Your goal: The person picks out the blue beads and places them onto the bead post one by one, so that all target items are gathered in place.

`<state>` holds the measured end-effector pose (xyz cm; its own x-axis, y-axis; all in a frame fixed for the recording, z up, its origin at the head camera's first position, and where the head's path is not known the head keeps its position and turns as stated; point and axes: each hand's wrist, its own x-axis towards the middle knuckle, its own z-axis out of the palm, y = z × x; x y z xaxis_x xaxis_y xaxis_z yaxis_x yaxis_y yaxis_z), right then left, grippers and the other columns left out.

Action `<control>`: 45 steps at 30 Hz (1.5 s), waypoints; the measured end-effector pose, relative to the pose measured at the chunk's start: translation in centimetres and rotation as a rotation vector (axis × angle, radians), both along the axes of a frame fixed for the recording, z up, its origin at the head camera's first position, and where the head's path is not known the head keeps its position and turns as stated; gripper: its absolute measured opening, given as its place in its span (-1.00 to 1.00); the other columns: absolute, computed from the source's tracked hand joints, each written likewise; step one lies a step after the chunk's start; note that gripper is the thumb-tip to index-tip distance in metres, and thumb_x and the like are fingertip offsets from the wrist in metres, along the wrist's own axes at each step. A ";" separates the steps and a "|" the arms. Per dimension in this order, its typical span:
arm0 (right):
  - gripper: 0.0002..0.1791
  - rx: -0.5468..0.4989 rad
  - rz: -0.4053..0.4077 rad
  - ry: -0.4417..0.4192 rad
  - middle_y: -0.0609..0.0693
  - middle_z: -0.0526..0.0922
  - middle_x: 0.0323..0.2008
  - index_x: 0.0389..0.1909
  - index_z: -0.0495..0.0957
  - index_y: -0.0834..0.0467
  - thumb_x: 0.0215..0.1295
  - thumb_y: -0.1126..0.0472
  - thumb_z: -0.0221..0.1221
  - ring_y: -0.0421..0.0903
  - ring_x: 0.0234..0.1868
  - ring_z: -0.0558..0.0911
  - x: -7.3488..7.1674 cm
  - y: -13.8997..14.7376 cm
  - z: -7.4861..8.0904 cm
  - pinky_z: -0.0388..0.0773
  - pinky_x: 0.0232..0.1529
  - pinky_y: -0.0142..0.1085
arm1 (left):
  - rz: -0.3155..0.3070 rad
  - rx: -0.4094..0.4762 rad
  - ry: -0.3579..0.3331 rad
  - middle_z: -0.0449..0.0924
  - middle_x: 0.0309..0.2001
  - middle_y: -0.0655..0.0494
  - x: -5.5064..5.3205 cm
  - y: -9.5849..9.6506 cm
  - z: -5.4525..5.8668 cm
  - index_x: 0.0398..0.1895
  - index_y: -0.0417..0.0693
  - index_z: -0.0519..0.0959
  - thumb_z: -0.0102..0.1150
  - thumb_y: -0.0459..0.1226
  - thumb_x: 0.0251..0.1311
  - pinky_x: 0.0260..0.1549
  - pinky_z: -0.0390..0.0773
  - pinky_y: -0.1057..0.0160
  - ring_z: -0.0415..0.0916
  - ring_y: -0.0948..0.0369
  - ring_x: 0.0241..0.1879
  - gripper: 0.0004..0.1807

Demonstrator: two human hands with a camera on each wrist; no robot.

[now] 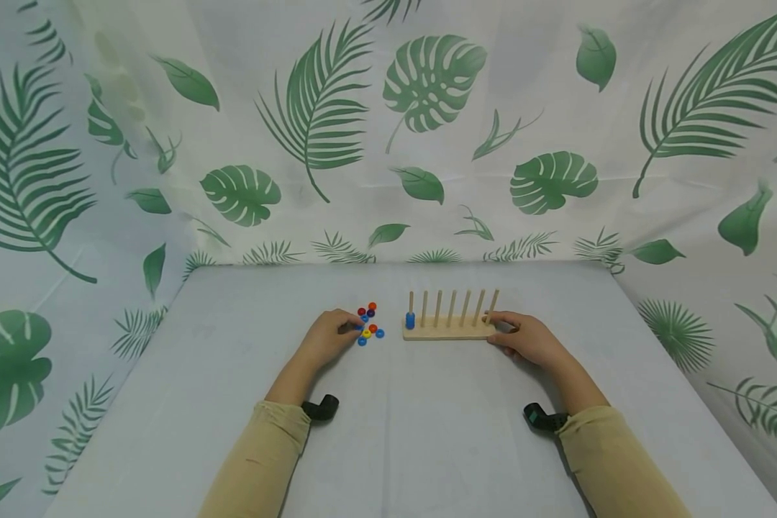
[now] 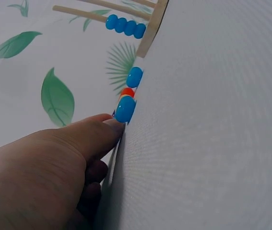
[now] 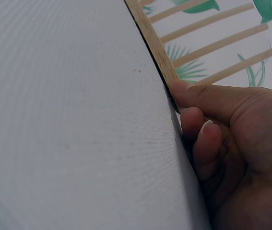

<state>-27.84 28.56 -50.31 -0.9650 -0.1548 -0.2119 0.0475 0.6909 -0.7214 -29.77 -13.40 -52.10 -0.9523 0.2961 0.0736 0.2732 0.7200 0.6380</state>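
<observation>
In the head view my left hand (image 1: 329, 337) is at a loose group of small coloured beads, its thumb and index fingertip pinching a blue bead (image 1: 359, 327). Beside it lie a yellow bead (image 1: 366, 334), an orange bead (image 1: 372, 306) and other red, blue and dark ones. The left wrist view shows my thumb (image 2: 108, 128) close by a nearer blue bead (image 2: 125, 109). A wooden peg rack (image 1: 450, 333) stands to the right, several blue beads (image 2: 125, 26) stacked on its leftmost peg. My right hand (image 1: 529, 338) grips the right end of its base, thumb (image 3: 186, 93) against the wood.
A pale cloth (image 1: 395, 432) covers the table, and a leaf-printed curtain (image 1: 362, 180) hangs behind and at both sides. Dark wrist cameras (image 1: 324, 408) sit at both sleeve cuffs. The rack's other upright pegs (image 1: 452, 309) carry no beads.
</observation>
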 end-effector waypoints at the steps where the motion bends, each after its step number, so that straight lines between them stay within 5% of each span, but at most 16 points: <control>1: -0.34 0.000 0.001 0.000 -0.01 0.59 -0.57 0.39 0.37 0.09 0.30 0.04 0.29 -0.10 -0.52 0.54 0.0 0.0 0.0 0.50 -0.47 -0.25 | 0.000 -0.001 0.000 0.65 0.06 0.11 0.0 0.0 0.0 -0.04 0.12 0.69 0.26 -0.17 0.30 0.22 0.45 0.05 0.51 0.09 0.15 -0.79; 20: -0.33 -0.007 0.004 -0.007 -0.01 0.59 -0.58 0.39 0.37 0.09 0.30 0.02 0.29 -0.09 -0.53 0.53 0.1 0.1 -0.1 0.50 -0.48 -0.24 | 0.067 0.022 -0.071 0.60 0.06 0.08 0.0 0.7 0.9 0.08 0.09 0.64 0.21 -0.13 0.33 0.08 0.54 0.07 0.52 0.12 0.03 -0.71; 45: -0.35 -0.008 -0.004 -0.003 -0.01 0.58 -0.58 0.37 0.39 0.08 0.30 0.02 0.29 -0.10 -0.54 0.53 -0.1 0.0 0.0 0.50 -0.49 -0.25 | -0.025 0.076 -0.017 0.63 -0.08 0.26 -0.7 2.2 4.7 0.08 0.12 0.64 0.23 -0.05 0.32 -0.09 0.53 0.14 0.50 0.21 -0.08 -0.68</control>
<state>-27.89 28.53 -50.31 -0.9651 -0.1524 -0.2132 0.0523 0.6852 -0.7265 -30.51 -11.17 -47.38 -0.9461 0.3137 0.0807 0.2789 0.6623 0.6954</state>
